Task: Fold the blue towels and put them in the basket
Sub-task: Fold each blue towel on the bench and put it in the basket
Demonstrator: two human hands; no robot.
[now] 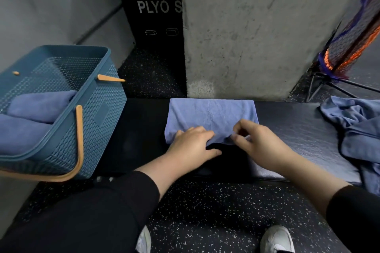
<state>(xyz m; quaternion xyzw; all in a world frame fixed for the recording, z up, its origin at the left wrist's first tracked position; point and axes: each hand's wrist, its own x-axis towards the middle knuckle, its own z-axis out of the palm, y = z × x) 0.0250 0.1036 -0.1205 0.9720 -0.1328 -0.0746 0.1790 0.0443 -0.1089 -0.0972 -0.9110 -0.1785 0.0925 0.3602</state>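
A folded blue towel (pixel 211 116) lies on the black bench (pixel 298 129), in front of the concrete pillar. My left hand (pixel 193 146) grips its near edge, fingers on top and thumb below. My right hand (pixel 259 144) pinches the same edge just to the right. A teal basket (pixel 96 96) with tan handles stands at the left end of the bench; folded blue towels (pixel 39 104) lie inside it. A crumpled heap of blue towels (pixel 357 129) lies at the right end.
A concrete pillar (pixel 257 33) rises right behind the bench. A black panel with white lettering (pixel 156 8) stands to its left. A netted bundle on a stand (pixel 349 47) is at the far right. Speckled black floor (pixel 216 211) and my white shoes are below.
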